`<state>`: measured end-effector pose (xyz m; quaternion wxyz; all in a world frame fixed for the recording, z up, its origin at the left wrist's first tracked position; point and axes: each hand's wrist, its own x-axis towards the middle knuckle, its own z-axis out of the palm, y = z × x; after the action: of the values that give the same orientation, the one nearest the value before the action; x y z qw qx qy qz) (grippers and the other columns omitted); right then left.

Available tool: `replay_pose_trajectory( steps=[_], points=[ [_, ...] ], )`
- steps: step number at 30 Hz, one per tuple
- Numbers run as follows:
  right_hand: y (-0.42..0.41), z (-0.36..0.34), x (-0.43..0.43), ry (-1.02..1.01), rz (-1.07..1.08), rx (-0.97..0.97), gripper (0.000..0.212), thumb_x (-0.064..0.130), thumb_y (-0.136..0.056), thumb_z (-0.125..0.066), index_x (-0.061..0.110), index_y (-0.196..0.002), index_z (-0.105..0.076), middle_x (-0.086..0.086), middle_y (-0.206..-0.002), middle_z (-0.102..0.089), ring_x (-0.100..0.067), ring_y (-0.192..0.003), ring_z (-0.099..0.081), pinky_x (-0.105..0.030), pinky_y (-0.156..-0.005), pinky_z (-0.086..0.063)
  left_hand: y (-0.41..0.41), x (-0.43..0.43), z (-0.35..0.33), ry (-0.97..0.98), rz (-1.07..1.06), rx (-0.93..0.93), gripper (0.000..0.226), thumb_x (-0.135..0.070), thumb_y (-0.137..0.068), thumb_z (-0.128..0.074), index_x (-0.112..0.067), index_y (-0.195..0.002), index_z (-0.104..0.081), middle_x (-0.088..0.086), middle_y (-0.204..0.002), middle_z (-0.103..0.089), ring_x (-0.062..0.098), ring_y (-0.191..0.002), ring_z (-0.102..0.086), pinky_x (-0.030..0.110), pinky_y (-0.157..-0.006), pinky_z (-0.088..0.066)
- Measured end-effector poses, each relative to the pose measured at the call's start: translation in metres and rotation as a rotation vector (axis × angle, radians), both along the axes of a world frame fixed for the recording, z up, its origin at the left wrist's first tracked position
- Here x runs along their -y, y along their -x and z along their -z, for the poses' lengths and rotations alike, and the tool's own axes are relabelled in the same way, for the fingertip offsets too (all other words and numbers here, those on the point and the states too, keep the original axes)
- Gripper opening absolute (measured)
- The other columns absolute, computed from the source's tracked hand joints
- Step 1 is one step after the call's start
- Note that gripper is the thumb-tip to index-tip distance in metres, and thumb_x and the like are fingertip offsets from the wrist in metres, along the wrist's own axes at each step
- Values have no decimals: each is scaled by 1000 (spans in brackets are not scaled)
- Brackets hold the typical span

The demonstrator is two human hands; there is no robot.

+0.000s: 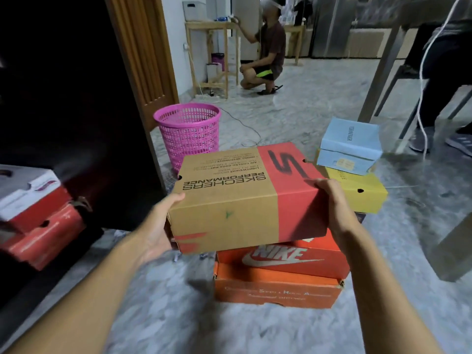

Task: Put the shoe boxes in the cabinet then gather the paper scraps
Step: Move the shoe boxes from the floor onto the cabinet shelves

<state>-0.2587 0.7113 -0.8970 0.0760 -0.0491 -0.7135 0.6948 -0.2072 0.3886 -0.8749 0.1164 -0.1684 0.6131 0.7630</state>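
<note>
The person holds a brown and red shoe box (pixel 245 198) up off the floor (pixel 204 315), one hand at each end. The left hand (pixel 161 226) is clamped on the nine o'clock end, palm against the side and thumb hooked over the top edge. The right hand (pixel 332 203) grips the three o'clock end with its fingers laid over the lid. The box's long axis runs roughly nine to three, straight across the body.

The cabinet (pixel 63 98) opens dark at nine to ten o'clock of the box, so I judge the move to be a sideways swing with the left end leading, the left hand being the nearer one. Low in that opening, red and white boxes (pixel 40 226) are stacked, and the space above them looks open, though it is too dark to see how deep it goes.

Directly beneath the held box is a pile of two orange boxes (pixel 281 261), close under its bottom edge. A yellow box (pixel 357 192) with a blue box (pixel 350 146) on top stands at two o'clock, just beside the right hand. A pink basket (pixel 187 134) stands at eleven o'clock by the wooden door (pixel 143 60). Its rim and the cabinet's front edge are what the left corner could clip.
</note>
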Motion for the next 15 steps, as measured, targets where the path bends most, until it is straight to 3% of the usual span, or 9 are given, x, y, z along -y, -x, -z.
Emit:
replay_pose_trajectory(
  steps=[1, 4, 8, 13, 15],
  points=[
    [-1, -7, 7, -10, -30, 5, 37, 63, -73, -55, 38, -93, -74, 1, -112, -66, -24, -118, -57, -49, -111, -37, -11, 9, -7, -7, -13, 5, 42, -43, -93, -45, -19, -119, -67, 14, -111, -71, 31, -96, -66, 46, -80, -53],
    [-12, -36, 35, -35, -96, -2, 30, 65, -67, -53, 42, -76, -71, 5, -91, -60, -16, -92, -54, -37, -84, -40, -45, 34, -27, -14, -58, 14, 40, -44, -90, -44, -21, -109, -72, 13, -104, -73, 29, -86, -70, 49, -88, -48],
    [-25, -69, 77, -78, -244, 16, 50, 69, -57, -50, 26, -80, -60, 7, -74, -49, -14, -73, -44, -31, -68, -32, -89, 65, -51, 20, -159, 43, 39, -47, -86, -46, -22, -99, -73, 12, -93, -73, 30, -83, -68, 47, -89, -45],
    [-39, -95, 129, -99, -377, 12, 51, 68, -61, -48, 25, -85, -58, 4, -74, -55, -16, -68, -49, -34, -71, -37, -151, 100, -82, 84, -294, 58, 45, -49, -78, -52, -20, -107, -70, 14, -98, -72, 31, -85, -68, 47, -82, -49],
    [-46, -107, 155, -89, -430, -25, 50, 68, -65, -48, 24, -87, -58, 3, -73, -55, -16, -65, -48, -31, -65, -34, -177, 115, -98, 100, -363, 33, 47, -49, -74, -54, -20, -107, -70, 15, -97, -73, 31, -82, -69, 47, -81, -50]
  ],
)
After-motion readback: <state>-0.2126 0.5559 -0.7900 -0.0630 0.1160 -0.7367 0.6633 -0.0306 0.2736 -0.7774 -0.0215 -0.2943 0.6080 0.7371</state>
